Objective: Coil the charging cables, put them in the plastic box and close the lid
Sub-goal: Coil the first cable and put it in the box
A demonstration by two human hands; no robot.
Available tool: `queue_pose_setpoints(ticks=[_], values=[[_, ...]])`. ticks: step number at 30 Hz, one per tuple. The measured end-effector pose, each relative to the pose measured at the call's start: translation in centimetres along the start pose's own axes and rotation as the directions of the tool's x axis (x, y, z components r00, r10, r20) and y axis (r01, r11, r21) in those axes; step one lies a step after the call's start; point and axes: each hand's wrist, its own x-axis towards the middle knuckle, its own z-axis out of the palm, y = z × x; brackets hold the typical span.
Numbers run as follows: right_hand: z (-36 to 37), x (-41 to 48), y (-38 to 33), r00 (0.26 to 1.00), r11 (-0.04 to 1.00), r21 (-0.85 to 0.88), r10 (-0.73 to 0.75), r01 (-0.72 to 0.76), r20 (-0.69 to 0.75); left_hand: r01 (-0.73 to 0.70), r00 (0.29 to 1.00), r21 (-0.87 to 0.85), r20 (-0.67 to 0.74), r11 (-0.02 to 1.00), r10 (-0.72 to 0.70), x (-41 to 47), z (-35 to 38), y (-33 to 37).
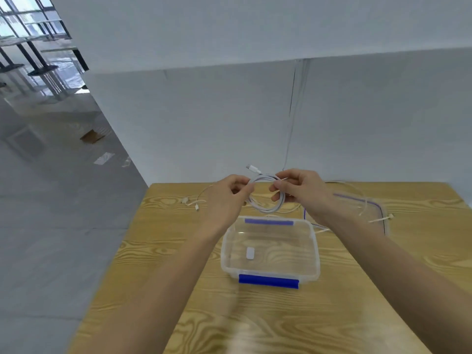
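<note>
Both hands hold a white charging cable (279, 200) wound into a small coil, above the far side of the box. My left hand (231, 192) pinches the coil's left side and my right hand (298, 187) grips its right side; one plug sticks up at the top. The clear plastic box (315, 254) with blue clips stands open on the wooden table, with only a small white tag inside. Its clear lid (375, 208) lies flat to the right. A second white cable (194, 200) lies loose at the far left, a third (378, 219) across the lid.
The wooden table (255, 315) stands against a white wall. Its left edge drops to a grey floor, where a piece of cardboard (92, 136) and scraps lie further off.
</note>
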Motion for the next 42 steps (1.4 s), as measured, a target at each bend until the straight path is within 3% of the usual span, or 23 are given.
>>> queue_pose_setpoints(ticks=[9,14,19,24,32,37,42], values=[[-0.6,-0.2,9.4,0.957,0.939,-0.190,0.288,-0.287,-0.024,0.170,0.972,0.226,0.120,0.959,-0.200,-0.3,4.5,-7.3],[-0.4,0.3,13.2,0.951,0.862,-0.407,0.298,-0.304,-0.079,0.206,0.935,0.279,0.227,0.938,-0.273,0.2,6.9,-11.0],[1.0,2.2,16.3,0.925,0.688,-0.628,0.346,-0.364,-0.157,0.167,0.930,0.369,0.248,0.914,-0.270,0.9,8.4,-13.5],[2.1,2.8,18.6,0.877,0.561,-0.702,0.435,-0.439,-0.202,0.198,0.902,0.426,0.274,0.883,-0.335,1.9,9.6,-15.9],[1.1,3.4,20.0,0.810,0.413,-0.788,0.559,-0.457,-0.177,0.146,0.854,0.490,0.377,0.859,-0.360,3.2,13.0,-17.5],[1.5,3.3,20.6,0.835,0.234,-0.904,0.513,-0.358,-0.198,0.040,0.867,0.550,0.396,0.834,-0.303,3.6,15.0,-17.7],[1.3,3.5,20.9,0.864,0.133,-0.956,0.474,-0.261,-0.170,-0.048,0.881,0.605,0.401,0.795,-0.252,3.2,15.4,-18.2]])
